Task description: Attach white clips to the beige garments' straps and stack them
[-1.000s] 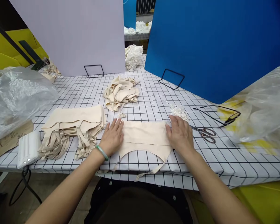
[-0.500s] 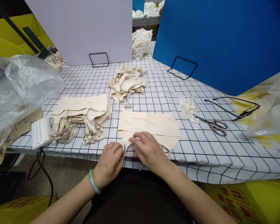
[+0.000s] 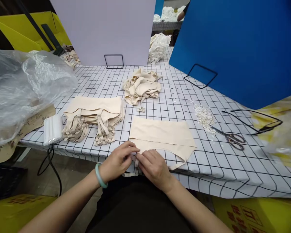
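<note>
A beige strappy garment (image 3: 160,129) lies spread on the checked cloth in front of me, its straight edge away from me and its strap side over the table's near edge. My left hand (image 3: 118,161), with a pale green bangle on the wrist, is closed on the garment's strap at the near left corner. Facing it, my right hand (image 3: 155,165) pinches the same strap, fingertips almost touching the left ones. The strap's loose end hangs down between the hands. Left of them sits a stack of similar folded garments (image 3: 94,103) with their straps bunched toward me.
Farther back lies a crumpled beige heap (image 3: 144,84). To the right are small white scraps (image 3: 205,117), scissors (image 3: 234,139) and black-framed glasses (image 3: 265,128). A white corded device (image 3: 52,128) and a clear plastic bag (image 3: 31,81) stand left. Lilac (image 3: 104,29) and blue boards (image 3: 232,42) rise behind.
My hands have come together at the strap; the right hand has left the garment's edge and moved down toward the left hand. The whole view has shifted slightly, the table appearing farther right.
</note>
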Available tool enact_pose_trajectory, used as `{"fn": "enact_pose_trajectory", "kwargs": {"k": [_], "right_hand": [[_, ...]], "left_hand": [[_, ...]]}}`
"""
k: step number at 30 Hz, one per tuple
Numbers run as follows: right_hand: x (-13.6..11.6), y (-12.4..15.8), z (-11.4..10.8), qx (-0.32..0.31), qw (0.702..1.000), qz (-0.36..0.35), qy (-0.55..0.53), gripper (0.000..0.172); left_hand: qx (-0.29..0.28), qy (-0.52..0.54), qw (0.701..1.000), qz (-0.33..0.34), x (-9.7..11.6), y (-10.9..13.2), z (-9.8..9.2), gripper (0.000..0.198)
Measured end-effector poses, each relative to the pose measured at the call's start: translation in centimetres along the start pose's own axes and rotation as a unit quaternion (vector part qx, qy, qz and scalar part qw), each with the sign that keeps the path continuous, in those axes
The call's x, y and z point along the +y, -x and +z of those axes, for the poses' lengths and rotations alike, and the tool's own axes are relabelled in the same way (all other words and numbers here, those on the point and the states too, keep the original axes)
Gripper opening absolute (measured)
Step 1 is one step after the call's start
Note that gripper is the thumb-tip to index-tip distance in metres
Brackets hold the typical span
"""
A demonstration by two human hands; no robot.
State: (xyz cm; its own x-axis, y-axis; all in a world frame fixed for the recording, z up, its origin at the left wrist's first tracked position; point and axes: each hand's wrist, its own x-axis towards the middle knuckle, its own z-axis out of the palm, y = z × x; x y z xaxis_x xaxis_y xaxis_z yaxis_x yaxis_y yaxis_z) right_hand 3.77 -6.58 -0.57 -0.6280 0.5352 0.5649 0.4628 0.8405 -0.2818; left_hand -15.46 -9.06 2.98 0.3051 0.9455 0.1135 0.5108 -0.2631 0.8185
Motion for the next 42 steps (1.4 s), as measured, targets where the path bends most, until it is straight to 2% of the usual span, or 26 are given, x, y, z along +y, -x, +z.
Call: {"fn": "enact_pose_trajectory", "kwargs": {"k": [3,6,9,11,14,18,22,26,28,30,32,36,37,39,42], "right_hand": [[-0.1,0.4,0.2,0.042,0.995,0.047,-0.079,0.022],[0.0,0.3,-0.2,0.057,0.979,0.090,-0.172,0.024],[0.3,-0.5,-1.4,0.038,0.949,0.150,-0.273,0.023],[1.0,-1.3,-2.4,0.030,0.912,0.223,-0.342,0.021],[2.8,-2.7,-3.7,0.048,0.841,0.344,-0.415,0.015],[6.1,-4.1,-4.3,0.066,0.756,0.447,-0.473,0.024],[7.8,-5.2,-4.1,0.102,0.709,0.485,-0.502,0.030],[7.5,-6.2,-3.7,0.156,0.631,0.495,-0.577,0.033],[7.1,-6.6,-3.8,0.173,0.604,0.494,-0.601,0.035],[6.5,-6.9,-4.2,0.173,0.604,0.487,-0.607,0.035],[5.7,-6.9,-4.7,0.149,0.617,0.474,-0.611,0.032],[2.8,-6.4,-5.6,0.041,0.664,0.441,-0.602,0.029],[2.0,-6.1,-5.7,0.008,0.676,0.438,-0.592,0.031],[0.4,-5.6,-5.6,-0.042,0.692,0.439,-0.571,0.033],[-1.3,-4.4,-5.3,-0.070,0.708,0.444,-0.545,0.035]], "left_hand": [[-0.035,0.034,0.999,0.012,-0.7,-0.9,1.0,0.037],[-0.019,0.015,1.000,-0.003,-0.8,-1.1,1.6,0.031],[0.003,0.005,1.000,-0.025,-0.4,-1.3,2.1,0.020],[0.010,0.000,0.999,-0.031,-0.2,-1.4,2.3,0.017],[0.004,-0.017,0.999,-0.040,0.2,-1.6,2.5,0.017],[-0.009,-0.028,0.998,-0.047,0.3,-1.4,2.4,0.018],[-0.006,-0.029,0.998,-0.054,0.1,-1.3,2.4,0.018],[0.002,-0.035,0.998,-0.048,-0.2,-1.2,2.8,0.017],[-0.001,-0.040,0.998,-0.044,-0.4,-1.1,2.9,0.018],[-0.013,-0.033,0.999,-0.041,-0.3,-1.0,2.7,0.017],[-0.002,-0.012,0.999,-0.037,0.3,-1.2,2.1,0.011],[0.093,0.074,0.991,-0.056,2.6,-2.9,-0.2,0.027],[0.095,0.115,0.986,-0.070,3.2,-3.5,-0.8,0.029],[0.057,0.214,0.970,-0.103,3.9,-4.6,-1.6,0.028],[-0.024,0.310,0.942,-0.127,4.1,-5.0,-1.7,0.025]]}}
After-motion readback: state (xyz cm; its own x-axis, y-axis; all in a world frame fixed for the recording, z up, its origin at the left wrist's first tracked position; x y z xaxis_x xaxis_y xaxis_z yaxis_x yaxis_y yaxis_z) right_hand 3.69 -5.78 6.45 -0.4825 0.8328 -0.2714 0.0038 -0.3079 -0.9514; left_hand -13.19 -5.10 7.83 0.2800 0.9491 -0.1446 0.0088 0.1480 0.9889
